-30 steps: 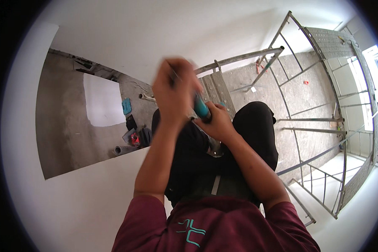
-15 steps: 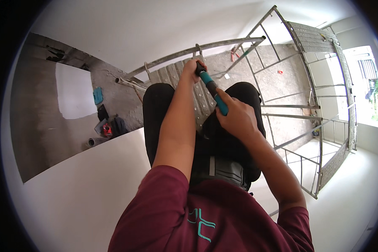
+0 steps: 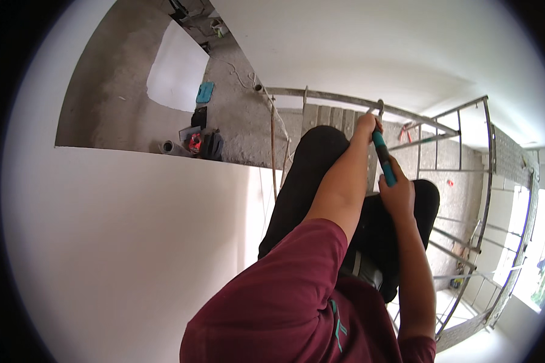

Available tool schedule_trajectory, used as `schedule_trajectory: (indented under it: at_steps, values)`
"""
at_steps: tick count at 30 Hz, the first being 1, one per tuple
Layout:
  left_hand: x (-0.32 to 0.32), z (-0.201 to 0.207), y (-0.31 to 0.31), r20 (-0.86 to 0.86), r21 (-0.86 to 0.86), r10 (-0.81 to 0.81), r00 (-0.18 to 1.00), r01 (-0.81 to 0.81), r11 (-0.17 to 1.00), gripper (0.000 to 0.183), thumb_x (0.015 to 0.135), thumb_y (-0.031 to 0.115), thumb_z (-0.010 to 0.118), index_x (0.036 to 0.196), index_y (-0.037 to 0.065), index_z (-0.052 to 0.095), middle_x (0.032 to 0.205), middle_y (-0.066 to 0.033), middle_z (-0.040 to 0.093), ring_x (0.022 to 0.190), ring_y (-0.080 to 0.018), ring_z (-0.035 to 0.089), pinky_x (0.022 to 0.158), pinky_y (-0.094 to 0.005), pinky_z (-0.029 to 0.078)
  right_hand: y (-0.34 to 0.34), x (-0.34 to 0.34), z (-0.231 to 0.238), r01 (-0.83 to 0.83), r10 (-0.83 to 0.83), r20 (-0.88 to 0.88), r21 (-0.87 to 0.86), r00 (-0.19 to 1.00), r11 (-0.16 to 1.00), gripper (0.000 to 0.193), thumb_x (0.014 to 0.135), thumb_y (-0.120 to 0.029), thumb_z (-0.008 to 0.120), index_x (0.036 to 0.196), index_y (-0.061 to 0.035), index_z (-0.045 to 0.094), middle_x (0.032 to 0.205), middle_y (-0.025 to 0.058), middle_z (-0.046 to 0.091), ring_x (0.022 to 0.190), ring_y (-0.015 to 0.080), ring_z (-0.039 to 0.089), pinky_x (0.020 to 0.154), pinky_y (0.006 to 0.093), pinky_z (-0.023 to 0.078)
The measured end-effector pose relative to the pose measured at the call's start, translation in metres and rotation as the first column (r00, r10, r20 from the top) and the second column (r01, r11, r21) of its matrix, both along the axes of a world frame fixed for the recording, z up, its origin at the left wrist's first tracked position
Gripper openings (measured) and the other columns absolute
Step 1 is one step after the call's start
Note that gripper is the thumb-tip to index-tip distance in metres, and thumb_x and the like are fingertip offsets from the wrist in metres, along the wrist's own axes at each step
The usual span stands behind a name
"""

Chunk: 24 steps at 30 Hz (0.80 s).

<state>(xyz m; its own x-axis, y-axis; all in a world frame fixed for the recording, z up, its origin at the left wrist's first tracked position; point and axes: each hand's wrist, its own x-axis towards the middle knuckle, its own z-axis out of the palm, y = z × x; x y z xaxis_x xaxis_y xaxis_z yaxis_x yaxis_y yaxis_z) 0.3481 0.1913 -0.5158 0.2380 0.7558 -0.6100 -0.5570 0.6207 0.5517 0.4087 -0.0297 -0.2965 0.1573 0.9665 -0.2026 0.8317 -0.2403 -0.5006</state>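
A teal-and-black tool handle [image 3: 382, 155] slants between my hands, above the scaffold plank. My left hand [image 3: 369, 124] is closed round its far, dark end, close to the scaffold rail [image 3: 405, 115]. Nearer to me, my right hand [image 3: 399, 195] grips the teal near end above my right thigh. Whatever head the tool may have is hidden, so its exact kind does not show. My bent knees in black trousers [image 3: 305, 172] flank the ridged metal plank [image 3: 328, 116].
More scaffold frames [image 3: 489, 163] stand at the right, before a bright window [image 3: 537, 242]. Down on the concrete floor [image 3: 236, 130] at the left lie a teal case [image 3: 205, 92], a red-and-black object [image 3: 195, 143] and a rolled tube [image 3: 170, 147]. White walls rise around.
My view has swung left, so the arms, handle and scaffold sit further right in the picture. More of the left wall and floor shows. Both hands keep their hold on the handle.
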Motion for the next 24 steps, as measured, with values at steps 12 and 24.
schedule_trajectory:
  at_steps: [12, 24]
  values:
    - [-0.038, -0.028, 0.017, -0.232, 0.034, -0.175, 0.957, 0.188, 0.982, 0.036, 0.089, 0.019, 0.039, 0.063, 0.003, 0.058, 0.062, -0.0187, 0.062, 0.060, -0.0298, 0.063, 0.056, -0.0417, 0.053, 0.013, -0.010, -0.015, -0.049, 0.049, -0.061, 0.000, 0.997, 0.999, 0.057, 0.085, -0.023, 0.063, 0.141, -0.0164, 0.058, 0.093, 0.0286, 0.070, 0.088, 0.0450, 0.069, 0.078, 0.0512, 0.054]
    - [-0.055, -0.009, 0.033, -0.556, 0.149, -0.427, 0.713, 0.591, 0.793, 0.031, 0.088, 0.020, 0.043, 0.069, 0.007, 0.064, 0.066, -0.0106, 0.063, 0.063, -0.0252, 0.058, 0.062, -0.0417, 0.049, 0.000, -0.016, -0.031, 0.072, -0.045, -0.236, 0.107, 0.971, 0.992, 0.061, 0.081, -0.023, 0.065, 0.141, -0.0190, 0.058, 0.099, 0.0274, 0.070, 0.090, 0.0438, 0.069, 0.082, 0.0505, 0.055]
